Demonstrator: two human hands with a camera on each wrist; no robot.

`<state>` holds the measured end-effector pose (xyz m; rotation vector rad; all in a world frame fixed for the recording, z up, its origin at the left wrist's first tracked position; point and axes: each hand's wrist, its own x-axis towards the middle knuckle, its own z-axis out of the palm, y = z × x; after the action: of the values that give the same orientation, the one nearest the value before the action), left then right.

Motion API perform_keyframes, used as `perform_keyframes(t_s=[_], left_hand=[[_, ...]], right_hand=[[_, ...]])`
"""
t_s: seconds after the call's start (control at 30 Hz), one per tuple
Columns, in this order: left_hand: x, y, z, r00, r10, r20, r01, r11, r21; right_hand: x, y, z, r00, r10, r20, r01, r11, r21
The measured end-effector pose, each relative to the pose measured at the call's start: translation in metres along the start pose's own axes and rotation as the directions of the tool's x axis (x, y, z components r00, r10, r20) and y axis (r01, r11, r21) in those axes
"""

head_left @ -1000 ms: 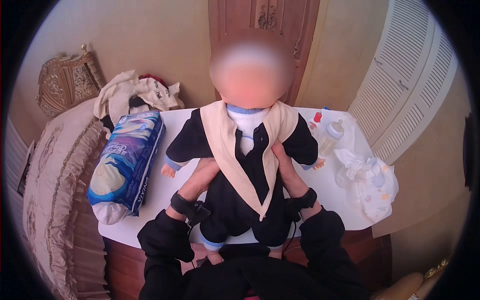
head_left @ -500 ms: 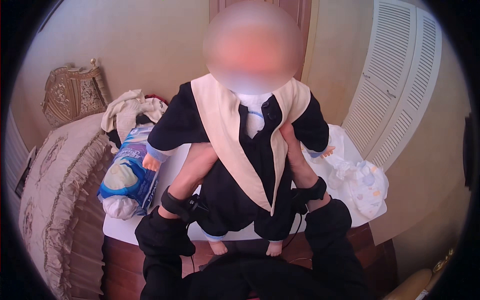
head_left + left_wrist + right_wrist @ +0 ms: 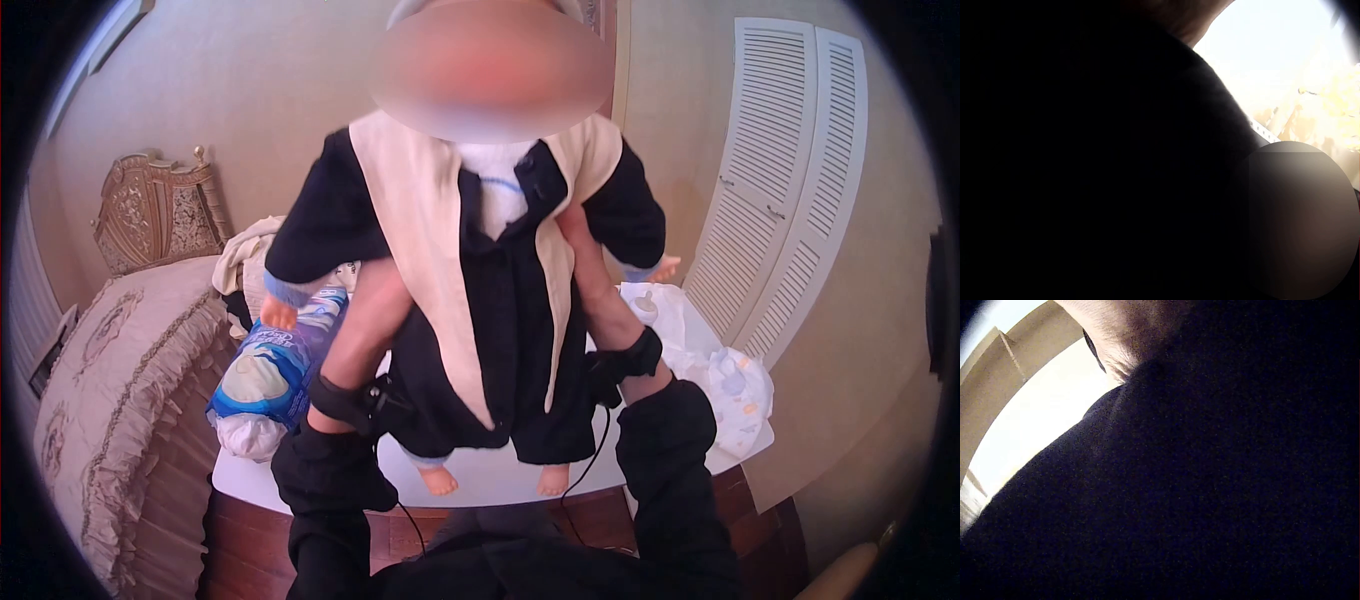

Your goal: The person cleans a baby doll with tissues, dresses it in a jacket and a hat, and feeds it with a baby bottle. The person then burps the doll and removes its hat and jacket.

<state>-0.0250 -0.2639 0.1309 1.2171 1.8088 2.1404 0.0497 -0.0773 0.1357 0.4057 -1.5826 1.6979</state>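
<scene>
Baby doll in a black romper with cream collar held upright, long axis vertical, bare feet hanging clear above the white table. 2 hands clasped round its torsо under the arms: left hand on one flank, right hand on the other, equally near. Diaper pack below left, bottle right.
</scene>
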Motion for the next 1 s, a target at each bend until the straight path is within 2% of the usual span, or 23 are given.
perform_keyframes(t_s=[0.07, 0.13, 0.17, 0.2, 0.27, 0.3, 0.33, 0.4, 0.47, 0.57, 0.6, 0.63, 0.67, 0.7, 0.73, 0.77, 0.8, 0.83, 0.87, 0.9, 0.93, 1.0], left_hand=[[-0.001, -0.005, 0.000, 1.000, -0.007, -0.011, 0.007, 1.000, 0.007], [0.000, -0.020, 0.001, 0.992, 0.122, -0.015, -0.122, 0.992, -0.019], [0.007, -0.022, -0.001, 0.987, 0.151, -0.052, -0.148, 0.987, 0.061], [0.013, -0.024, -0.004, 0.987, 0.150, -0.053, -0.147, 0.987, 0.061], [0.025, -0.019, -0.009, 0.988, 0.145, -0.047, -0.142, 0.987, 0.073], [0.032, -0.013, -0.010, 0.988, 0.148, -0.043, -0.144, 0.986, 0.080], [0.040, -0.006, -0.011, 0.988, 0.151, -0.039, -0.147, 0.985, 0.086], [0.055, 0.010, -0.013, 0.987, 0.161, -0.029, -0.157, 0.983, 0.099], [0.067, 0.023, -0.013, 0.986, 0.168, -0.018, -0.165, 0.980, 0.112], [0.076, 0.032, -0.012, 0.986, 0.168, -0.003, -0.166, 0.977, 0.130], [0.076, 0.027, -0.012, 0.986, 0.167, -0.003, -0.165, 0.978, 0.131], [0.072, 0.017, -0.010, 0.972, 0.234, -0.017, -0.230, 0.963, 0.141], [0.069, 0.011, -0.010, 0.953, 0.300, -0.030, -0.292, 0.944, 0.152], [0.066, 0.008, -0.012, 0.964, 0.263, -0.023, -0.244, 0.921, 0.304], [0.063, 0.005, -0.011, 0.965, 0.260, -0.023, -0.241, 0.922, 0.304], [0.060, 0.003, -0.010, 0.949, 0.315, -0.020, -0.297, 0.914, 0.276], [0.060, 0.001, -0.008, 0.929, 0.369, -0.018, -0.354, 0.902, 0.248], [0.064, -0.004, -0.012, 0.951, 0.309, -0.035, -0.296, 0.934, 0.202], [0.070, -0.009, -0.014, 0.942, 0.333, -0.033, -0.326, 0.936, 0.130], [0.079, -0.016, -0.021, 0.953, 0.304, -0.011, -0.299, 0.943, 0.148], [0.082, -0.016, -0.023, 0.962, 0.273, 0.011, -0.271, 0.948, 0.166], [0.080, -0.018, -0.020, 0.955, 0.297, -0.018, -0.285, 0.930, 0.232]], right_hand=[[-0.010, 0.008, 0.000, 0.998, 0.056, -0.042, -0.057, 0.998, -0.039], [-0.017, 0.012, 0.003, 0.992, 0.093, -0.082, -0.091, 0.995, 0.029], [-0.013, 0.018, 0.002, 0.995, 0.049, -0.086, -0.045, 0.998, 0.052], [-0.006, 0.018, -0.001, 0.995, 0.050, -0.085, -0.046, 0.998, 0.052], [0.011, 0.010, -0.005, 0.994, 0.026, -0.107, -0.036, 0.995, -0.090], [0.015, -0.009, 0.006, 0.997, -0.020, -0.079, 0.016, 0.999, -0.051], [0.029, -0.005, 0.001, 0.989, -0.148, -0.025, 0.146, 0.987, -0.061], [0.045, -0.030, 0.011, 0.994, -0.097, -0.049, 0.094, 0.994, -0.062], [0.058, -0.035, 0.010, 0.994, -0.105, -0.014, 0.104, 0.993, -0.051], [0.059, -0.040, 0.014, 0.993, -0.086, -0.077, 0.082, 0.995, -0.057], [0.060, -0.031, 0.009, 0.990, -0.135, -0.047, 0.132, 0.989, -0.072], [0.060, -0.025, 0.006, 0.983, -0.183, -0.016, 0.181, 0.980, -0.086], [0.059, -0.020, 0.003, 0.983, -0.181, -0.016, 0.179, 0.980, -0.085], [0.057, -0.015, 0.001, 0.993, -0.116, -0.023, 0.115, 0.992, -0.059], [0.053, -0.012, -0.001, 0.998, -0.051, -0.029, 0.050, 0.998, -0.032], [0.048, -0.014, 0.002, 0.999, -0.008, -0.034, 0.008, 1.000, -0.002], [0.047, -0.011, -0.001, 0.999, -0.007, -0.035, 0.007, 1.000, -0.001], [0.047, -0.006, -0.004, 0.997, -0.042, -0.057, 0.036, 0.992, -0.117], [0.044, -0.008, 0.000, 0.994, -0.080, -0.074, 0.060, 0.971, -0.233], [0.041, -0.013, 0.007, 0.995, -0.081, -0.063, 0.073, 0.989, -0.128], [0.043, -0.012, 0.007, 0.995, -0.080, -0.063, 0.072, 0.989, -0.126], [0.048, -0.011, 0.008, 0.993, -0.028, -0.111, 0.013, 0.991, -0.132]])
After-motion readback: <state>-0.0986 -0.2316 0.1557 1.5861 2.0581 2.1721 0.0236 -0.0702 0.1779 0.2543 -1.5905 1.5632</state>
